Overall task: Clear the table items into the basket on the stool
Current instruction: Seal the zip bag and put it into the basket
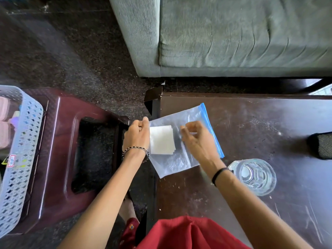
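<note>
A clear zip bag (pixel 181 159) with a blue seal strip lies at the left edge of the dark wooden table (pixel 251 126). White square pads (pixel 161 140) sit inside it. My left hand (pixel 137 135) pinches the bag's left edge, which overhangs the table. My right hand (pixel 195 139) hovers over the bag's middle with fingers curled; whether it grips the plastic is unclear. The pale perforated basket (pixel 19 159) stands on the maroon stool (pixel 59 133) at the far left, with some items inside.
A clear drinking glass (pixel 255 176) stands on the table just right of my right forearm. A black mesh object (pixel 321 145) sits at the table's right edge. A grey-green sofa (pixel 224 36) lies beyond the table. Dark floor separates stool and table.
</note>
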